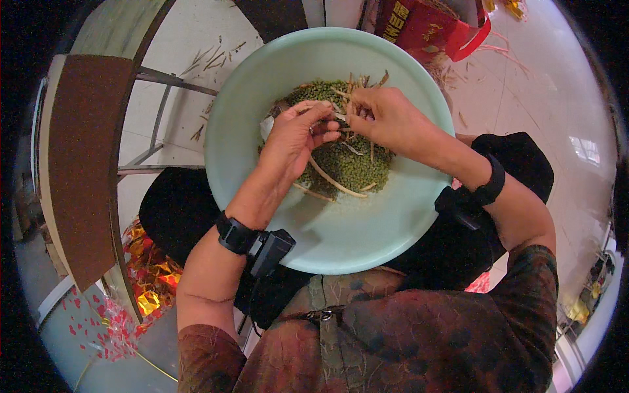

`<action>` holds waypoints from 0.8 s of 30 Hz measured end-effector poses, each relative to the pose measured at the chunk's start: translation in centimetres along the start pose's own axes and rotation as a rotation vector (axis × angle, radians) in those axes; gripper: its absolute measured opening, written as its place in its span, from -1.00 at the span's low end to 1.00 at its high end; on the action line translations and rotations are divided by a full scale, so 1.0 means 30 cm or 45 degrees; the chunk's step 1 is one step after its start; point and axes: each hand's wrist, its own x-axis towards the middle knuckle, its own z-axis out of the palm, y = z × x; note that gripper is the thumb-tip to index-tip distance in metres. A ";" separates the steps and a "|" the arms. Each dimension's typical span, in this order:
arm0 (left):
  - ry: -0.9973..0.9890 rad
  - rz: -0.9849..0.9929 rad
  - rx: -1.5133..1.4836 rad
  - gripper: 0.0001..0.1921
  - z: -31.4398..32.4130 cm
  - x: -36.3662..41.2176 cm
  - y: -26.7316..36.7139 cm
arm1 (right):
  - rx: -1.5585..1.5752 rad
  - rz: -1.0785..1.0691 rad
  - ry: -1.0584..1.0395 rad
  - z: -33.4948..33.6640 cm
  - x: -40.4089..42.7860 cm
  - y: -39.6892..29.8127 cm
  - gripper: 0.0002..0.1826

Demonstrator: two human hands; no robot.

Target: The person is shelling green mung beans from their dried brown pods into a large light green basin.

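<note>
A wide pale green plastic basin [295, 250] rests on my lap. Green beans, probably mung beans [363, 169], are heaped in it. Over the heap, my left hand [297, 132] pinches one end of a small pale dried pod [340, 116] between thumb and fingertips. My right hand [388, 118] grips the pod's other end. Several dry tan pods [381, 78] stick up behind the right fingers. Longer pods [339, 182] lie on the beans below the left hand. A white scrap [267, 127] shows by the basin's left wall, partly hidden by that hand.
A red bag [432, 29] with writing stands behind the basin, dry stalks in it. Pod scraps [216, 56] litter the tiled floor. On the left is a brown-topped bench or table [83, 162] with metal legs. Shiny red and gold wrapping [152, 275] lies beside my leg.
</note>
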 end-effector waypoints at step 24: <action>-0.072 0.164 0.332 -0.90 0.012 -0.002 -0.009 | -0.075 -0.117 -0.127 0.027 0.007 0.010 -0.81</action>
